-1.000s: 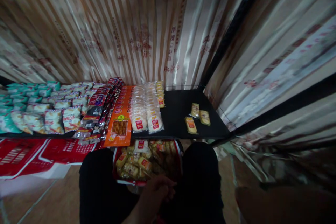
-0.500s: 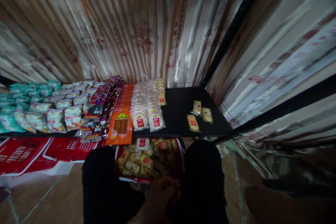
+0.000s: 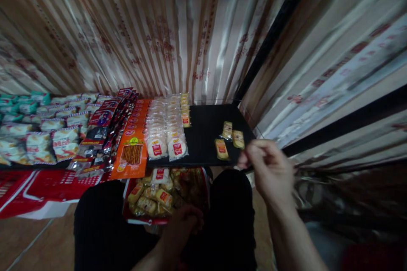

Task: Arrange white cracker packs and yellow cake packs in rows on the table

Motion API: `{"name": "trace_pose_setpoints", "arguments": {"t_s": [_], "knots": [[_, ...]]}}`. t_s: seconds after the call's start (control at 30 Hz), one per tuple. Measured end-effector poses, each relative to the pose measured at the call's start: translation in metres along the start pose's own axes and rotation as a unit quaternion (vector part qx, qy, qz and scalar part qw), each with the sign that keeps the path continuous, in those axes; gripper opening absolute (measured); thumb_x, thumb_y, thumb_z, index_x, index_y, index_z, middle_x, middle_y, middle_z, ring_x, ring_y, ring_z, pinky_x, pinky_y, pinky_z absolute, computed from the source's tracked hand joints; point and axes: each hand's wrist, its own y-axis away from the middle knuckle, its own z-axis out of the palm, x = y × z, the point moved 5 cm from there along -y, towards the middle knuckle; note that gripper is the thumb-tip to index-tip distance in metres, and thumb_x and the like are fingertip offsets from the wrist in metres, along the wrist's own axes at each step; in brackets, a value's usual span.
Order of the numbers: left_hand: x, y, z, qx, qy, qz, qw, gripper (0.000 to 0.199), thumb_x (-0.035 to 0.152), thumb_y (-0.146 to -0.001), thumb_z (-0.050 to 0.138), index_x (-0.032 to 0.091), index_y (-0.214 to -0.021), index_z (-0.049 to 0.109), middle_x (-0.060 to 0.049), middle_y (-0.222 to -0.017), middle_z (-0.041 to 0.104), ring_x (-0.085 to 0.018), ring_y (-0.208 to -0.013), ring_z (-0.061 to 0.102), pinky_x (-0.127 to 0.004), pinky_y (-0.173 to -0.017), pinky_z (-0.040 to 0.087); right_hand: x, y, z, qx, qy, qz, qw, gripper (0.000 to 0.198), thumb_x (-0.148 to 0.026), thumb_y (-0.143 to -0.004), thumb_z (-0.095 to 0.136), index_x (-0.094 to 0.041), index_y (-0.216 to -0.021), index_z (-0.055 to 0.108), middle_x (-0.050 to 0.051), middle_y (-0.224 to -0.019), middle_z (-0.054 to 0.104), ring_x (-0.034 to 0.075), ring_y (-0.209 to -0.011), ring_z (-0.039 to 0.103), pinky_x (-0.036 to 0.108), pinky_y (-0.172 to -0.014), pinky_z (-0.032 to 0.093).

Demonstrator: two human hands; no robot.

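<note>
Glossy striped curtains back your black shelf (image 3: 206, 131). Your left hand (image 3: 184, 224) curls on the near rim of the red basket (image 3: 135, 220) of crinkly packets between your knees; your blurred right hand (image 3: 270, 169) hovers, fingers pinched, beside three flat yellow packets (image 3: 227, 140) on bare shelf.

No print can be read: red labels on the packets (image 3: 165, 135) and wall sheeting (image 3: 178, 42) are blurred.

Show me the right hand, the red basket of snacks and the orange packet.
right hand (image 3: 271, 169), head view, back of the hand
red basket (image 3: 135, 221), head view, near rim
orange packet (image 3: 130, 156), head view, front face
</note>
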Motion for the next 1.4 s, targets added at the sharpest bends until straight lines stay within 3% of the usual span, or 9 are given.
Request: {"name": "trace_pose_setpoints", "arguments": {"t_s": [0.1,0.17,0.3,0.47,0.67,0.8,0.93,1.07,1.4], "knots": [[0.030,-0.012,0.015,-0.017,-0.013,0.038,0.999,0.019,0.016,-0.063,0.049,0.014,-0.075,0.064,0.000,-0.063,0.062,-0.011,-0.059,0.055,-0.022,-0.058,0.040,0.039,0.001,0.005,-0.034,0.208,0.011,0.977,0.026,-0.033,-0.087,0.044,-0.018,-0.088,0.065,0.008,-0.092,0.068,0.022,-0.087,0.062,0.037,-0.080,0.048],[0.053,-0.023,0.026,-0.004,-0.026,0.075,0.997,0.017,0.016,-0.065,0.049,0.015,-0.074,0.064,-0.001,-0.067,0.063,-0.011,-0.061,0.056,-0.022,-0.058,0.042,0.067,0.002,0.007,-0.033,0.295,0.051,0.954,0.032,-0.030,-0.084,0.043,-0.014,-0.105,0.061,0.014,-0.106,0.065,0.026,-0.098,0.060,0.041,-0.086,0.046],[0.095,-0.052,0.051,0.046,-0.007,0.128,0.991,0.027,0.015,-0.071,0.049,0.015,-0.095,0.061,-0.007,-0.098,0.063,-0.014,-0.079,0.060,-0.021,-0.063,0.047,0.103,0.004,0.022,-0.086,0.325,0.106,0.936,0.041,-0.031,-0.085,0.041,-0.015,-0.121,0.052,0.012,-0.107,0.066,0.025,-0.097,0.062,0.039,-0.085,0.047],[0.116,-0.089,0.074,0.073,-0.032,0.070,0.994,0.051,0.015,-0.073,0.048,0.019,-0.123,0.048,-0.007,-0.128,0.051,-0.015,-0.087,0.060,-0.020,-0.058,0.048,0.116,0.007,0.035,-0.089,0.247,0.148,0.953,0.043,-0.029,-0.079,0.048,-0.018,-0.120,0.053,0.007,-0.095,0.069,0.020,-0.085,0.065,0.033,-0.078,0.050],[0.122,-0.100,0.069,0.095,-0.069,0.109,0.987,0.039,0.017,-0.074,0.048,0.018,-0.111,0.059,-0.007,-0.116,0.059,-0.017,-0.092,0.058,-0.020,-0.065,0.047,0.137,0.003,0.047,-0.063,0.035,0.239,0.968,0.049,-0.037,-0.067,0.060,-0.015,-0.110,0.057,0.004,-0.080,0.067,0.017,-0.067,0.064,0.031,-0.066,0.052],[0.127,-0.096,0.058,0.104,-0.032,0.154,0.982,0.040,0.012,-0.075,0.041,0.015,-0.112,0.057,-0.007,-0.116,0.059,-0.015,-0.089,0.058,-0.019,-0.064,0.047,0.130,-0.005,0.065,-0.085,-0.100,0.271,0.953,0.052,-0.042,-0.063,0.065,-0.017,-0.107,0.057,0.007,-0.092,0.066,0.017,-0.072,0.065,0.030,-0.066,0.053],[0.135,-0.096,0.048,0.118,-0.006,0.183,0.976,0.048,0.008,-0.072,0.041,0.015,-0.118,0.053,-0.006,-0.115,0.061,-0.015,-0.091,0.060,-0.021,-0.073,0.048,0.115,-0.020,0.086,-0.102,-0.104,0.236,0.961,0.051,-0.040,-0.066,0.063,-0.017,-0.110,0.052,0.006,-0.084,0.067,0.015,-0.066,0.062,0.028,-0.062,0.052],[0.137,-0.098,0.041,0.146,-0.003,0.208,0.967,0.065,0.004,-0.069,0.041,0.015,-0.133,0.039,-0.008,-0.141,0.039,-0.019,-0.119,0.047,-0.026,-0.095,0.042,0.103,-0.042,0.103,-0.083,-0.021,0.151,0.985,0.053,-0.036,-0.071,0.056,-0.017,-0.120,0.046,0.005,-0.092,0.065,0.012,-0.061,0.058,0.026,-0.058,0.051],[0.153,-0.108,0.028,0.176,-0.064,0.212,0.959,0.055,0.020,-0.082,0.040,0.011,-0.136,0.035,-0.008,-0.147,0.028,-0.017,-0.136,0.023,-0.029,-0.114,0.014,0.112,-0.076,0.152,-0.131,0.093,0.064,0.985,0.052,-0.027,-0.075,0.051,-0.018,-0.125,0.045,0.004,-0.094,0.064,0.017,-0.075,0.060,0.034,-0.072,0.052]]}}
